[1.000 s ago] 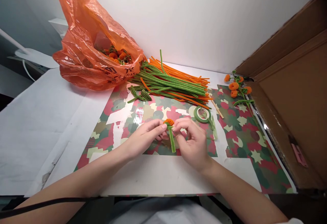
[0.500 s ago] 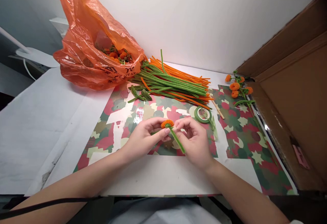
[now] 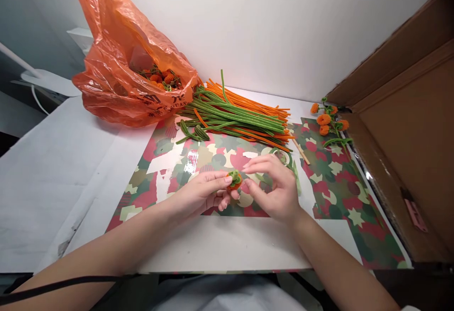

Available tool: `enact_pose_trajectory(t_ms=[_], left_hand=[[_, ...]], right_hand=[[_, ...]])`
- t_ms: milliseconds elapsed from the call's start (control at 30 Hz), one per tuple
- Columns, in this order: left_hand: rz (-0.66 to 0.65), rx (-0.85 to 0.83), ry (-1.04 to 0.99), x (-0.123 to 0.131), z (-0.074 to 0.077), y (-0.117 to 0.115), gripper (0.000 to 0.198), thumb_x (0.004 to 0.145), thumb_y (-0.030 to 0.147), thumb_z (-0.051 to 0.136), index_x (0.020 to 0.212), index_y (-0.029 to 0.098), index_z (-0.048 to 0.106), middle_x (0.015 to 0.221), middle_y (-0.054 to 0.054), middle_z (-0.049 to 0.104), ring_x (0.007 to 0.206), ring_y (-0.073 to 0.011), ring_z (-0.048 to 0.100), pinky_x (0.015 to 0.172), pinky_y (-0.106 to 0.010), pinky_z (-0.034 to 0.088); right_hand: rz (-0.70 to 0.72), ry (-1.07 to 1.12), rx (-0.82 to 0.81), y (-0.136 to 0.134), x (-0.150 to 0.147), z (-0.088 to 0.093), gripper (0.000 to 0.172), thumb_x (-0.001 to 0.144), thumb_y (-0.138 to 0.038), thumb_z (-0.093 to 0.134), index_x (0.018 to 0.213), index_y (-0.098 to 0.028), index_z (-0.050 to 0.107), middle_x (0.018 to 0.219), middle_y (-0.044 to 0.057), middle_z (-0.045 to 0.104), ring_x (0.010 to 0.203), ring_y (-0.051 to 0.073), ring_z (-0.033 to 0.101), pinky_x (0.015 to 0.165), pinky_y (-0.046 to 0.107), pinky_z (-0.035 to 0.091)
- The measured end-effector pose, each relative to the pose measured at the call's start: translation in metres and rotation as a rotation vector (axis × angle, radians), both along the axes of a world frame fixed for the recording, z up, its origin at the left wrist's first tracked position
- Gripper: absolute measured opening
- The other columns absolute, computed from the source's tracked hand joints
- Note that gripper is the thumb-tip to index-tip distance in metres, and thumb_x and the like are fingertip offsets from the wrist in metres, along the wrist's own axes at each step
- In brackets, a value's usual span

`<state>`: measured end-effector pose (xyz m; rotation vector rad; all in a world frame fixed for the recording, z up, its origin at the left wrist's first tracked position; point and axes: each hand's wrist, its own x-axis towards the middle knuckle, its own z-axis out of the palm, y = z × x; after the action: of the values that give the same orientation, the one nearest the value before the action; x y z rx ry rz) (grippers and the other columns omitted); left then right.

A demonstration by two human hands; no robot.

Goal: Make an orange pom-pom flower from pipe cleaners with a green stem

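Between the thumb and fingers of my left hand (image 3: 205,190) is a small orange pipe-cleaner flower (image 3: 234,181), its green base and stem turned up towards me. Just to its right, my right hand (image 3: 275,185) is open, thumb and fingers apart, with the fingertips close to the flower. A roll of green floral tape (image 3: 283,156) lies behind my right hand, which partly hides it. Farther back is a pile of green pipe cleaners (image 3: 241,112) and orange pipe cleaners (image 3: 248,100). Some green leaf shapes (image 3: 193,133) rest at the pile's left front.
An orange plastic bag (image 3: 131,89) holding more orange flowers stands back left. On the right lies a finished flower spray (image 3: 324,119) beside a cardboard box (image 3: 404,126). A thin wooden stick (image 3: 301,152) and a pink cutter (image 3: 415,214) are also there.
The flower has been turned in my left hand, so its green base now faces up. My right hand has let go of the stem and opened, moving slightly right.
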<state>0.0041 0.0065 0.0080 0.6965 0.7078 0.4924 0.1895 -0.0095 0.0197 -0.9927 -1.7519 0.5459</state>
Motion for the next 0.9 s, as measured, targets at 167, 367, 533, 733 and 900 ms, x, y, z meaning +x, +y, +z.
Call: enact_pose_trajectory(t_ms=[167, 367, 533, 733, 900], left_hand=[[-0.02, -0.079, 0.019, -0.002, 0.0, 0.0, 0.035, 0.074, 0.046, 0.073, 0.072, 0.012, 0.063, 0.065, -0.002, 0.064, 0.047, -0.0056, 0.05, 0.045, -0.017, 0.038], [-0.012, 0.119, 0.129, -0.005, 0.0, -0.001, 0.031, 0.081, 0.044, 0.065, 0.075, 0.015, 0.06, 0.064, 0.0, 0.061, 0.052, -0.0073, 0.05, 0.049, -0.019, 0.041], [0.014, 0.255, 0.183, -0.003, 0.005, -0.005, 0.022, 0.085, 0.039, 0.059, 0.086, 0.017, 0.059, 0.07, 0.001, 0.058, 0.057, -0.0094, 0.052, 0.052, -0.022, 0.044], [0.093, 0.538, 0.253, -0.003, 0.008, -0.009, 0.015, 0.092, 0.033, 0.05, 0.093, 0.02, 0.056, 0.079, 0.001, 0.057, 0.073, -0.012, 0.055, 0.064, -0.023, 0.047], [0.078, 0.509, 0.207, -0.006, 0.008, -0.006, 0.016, 0.088, 0.034, 0.058, 0.088, 0.018, 0.056, 0.077, 0.002, 0.056, 0.066, -0.0104, 0.054, 0.058, -0.021, 0.048]], right_hand=[[0.048, -0.357, 0.365, 0.006, 0.008, 0.003, 0.012, 0.082, -0.013, 0.062, 0.087, -0.022, 0.067, 0.084, 0.002, 0.071, 0.079, 0.018, 0.059, 0.072, 0.036, 0.044], [0.046, -0.484, 0.472, 0.007, 0.008, -0.003, 0.011, 0.086, -0.013, 0.055, 0.089, -0.019, 0.064, 0.082, 0.003, 0.072, 0.078, 0.017, 0.057, 0.078, 0.037, 0.042], [0.004, -0.475, 0.528, 0.008, 0.004, -0.01, 0.013, 0.09, -0.011, 0.05, 0.086, -0.017, 0.061, 0.077, 0.003, 0.07, 0.076, 0.015, 0.058, 0.076, 0.033, 0.043], [0.009, -0.482, 0.567, 0.011, -0.003, -0.019, 0.014, 0.092, -0.01, 0.047, 0.087, -0.017, 0.059, 0.078, 0.003, 0.069, 0.075, 0.015, 0.057, 0.074, 0.032, 0.043], [-0.008, -0.468, 0.637, 0.011, -0.003, -0.018, 0.016, 0.093, -0.012, 0.047, 0.086, -0.017, 0.06, 0.074, 0.003, 0.067, 0.074, 0.015, 0.057, 0.072, 0.032, 0.041]])
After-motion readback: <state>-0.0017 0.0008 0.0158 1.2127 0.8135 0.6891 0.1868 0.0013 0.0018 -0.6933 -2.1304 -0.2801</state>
